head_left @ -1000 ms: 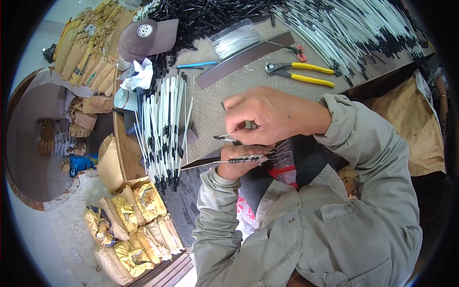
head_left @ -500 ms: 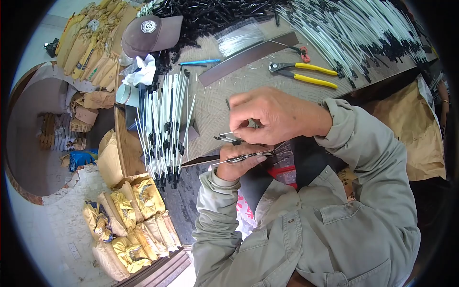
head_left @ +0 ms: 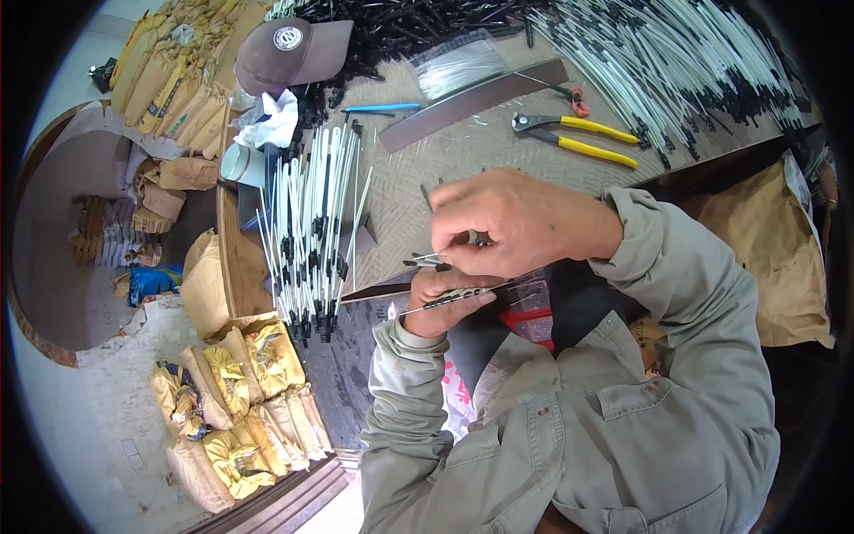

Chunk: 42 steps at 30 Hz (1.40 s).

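Observation:
My left hand (head_left: 429, 311) is closed, palm turned up, around thin dark-and-silver rods (head_left: 458, 297) that lie across its fingers. Just above it, short dark-tipped pieces (head_left: 425, 262) stick out between the two hands. My right hand (head_left: 520, 218) is curled over the left, thumb and forefinger pinched together. What those fingertips hold is hidden, though a thin pale line shows beside them. Both hands are at the table's near edge, above my lap. To the left stands a bundle of white rods with black fittings (head_left: 311, 227).
Yellow-handled pliers (head_left: 592, 138) lie beyond my right hand, near a dark flat bar (head_left: 471, 105) and a blue pen (head_left: 382, 108). White rods (head_left: 658, 71) are heaped at the back right, black parts (head_left: 409, 27) at the back. A grey cap (head_left: 294, 58) sits back left.
The view has shifted slightly, so the table things appear a little to the right. My right hand stays pinched over the left, its fingers slightly changed in shape.

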Available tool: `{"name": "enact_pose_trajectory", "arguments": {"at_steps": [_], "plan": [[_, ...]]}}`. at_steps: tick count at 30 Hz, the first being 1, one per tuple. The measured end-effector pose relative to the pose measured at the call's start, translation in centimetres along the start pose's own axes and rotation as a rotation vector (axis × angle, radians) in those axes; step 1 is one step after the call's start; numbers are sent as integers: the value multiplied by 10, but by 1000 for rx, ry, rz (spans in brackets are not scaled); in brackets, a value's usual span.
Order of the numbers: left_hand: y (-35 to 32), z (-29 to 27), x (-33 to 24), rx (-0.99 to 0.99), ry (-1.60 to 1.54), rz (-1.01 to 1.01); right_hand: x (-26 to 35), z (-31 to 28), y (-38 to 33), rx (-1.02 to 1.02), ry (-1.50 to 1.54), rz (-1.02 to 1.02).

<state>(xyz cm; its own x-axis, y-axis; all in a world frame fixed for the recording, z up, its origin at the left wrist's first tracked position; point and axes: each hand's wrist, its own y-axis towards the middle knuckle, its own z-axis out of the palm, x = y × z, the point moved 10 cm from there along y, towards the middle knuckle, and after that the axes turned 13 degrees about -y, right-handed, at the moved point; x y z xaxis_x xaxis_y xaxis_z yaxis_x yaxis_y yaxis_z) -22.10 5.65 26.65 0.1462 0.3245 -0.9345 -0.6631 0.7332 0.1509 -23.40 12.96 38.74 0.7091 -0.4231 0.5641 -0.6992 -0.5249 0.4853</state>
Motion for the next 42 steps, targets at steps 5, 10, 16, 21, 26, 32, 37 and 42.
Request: {"name": "enact_pose_trajectory", "arguments": {"at_steps": [5,10,16,21,26,32,37,42], "plan": [[1,1,-2,17,45,39,-4,1,-1,12,12,47],[0,-2,-2,27,94,61,-1,5,0,91,-51,41],[0,-4,0,28,92,80,0,6,-1,65,-93,35],[-3,-7,-2,21,128,127,0,6,0,60,-136,61],[-3,-8,-6,-4,163,189,0,6,2,11,-122,54],[-2,-3,-10,38,293,188,-2,4,2,-47,-23,60],[3,3,-11,127,194,176,-11,18,3,53,80,124],[8,9,-8,135,107,74,-22,28,4,171,256,132]]}}
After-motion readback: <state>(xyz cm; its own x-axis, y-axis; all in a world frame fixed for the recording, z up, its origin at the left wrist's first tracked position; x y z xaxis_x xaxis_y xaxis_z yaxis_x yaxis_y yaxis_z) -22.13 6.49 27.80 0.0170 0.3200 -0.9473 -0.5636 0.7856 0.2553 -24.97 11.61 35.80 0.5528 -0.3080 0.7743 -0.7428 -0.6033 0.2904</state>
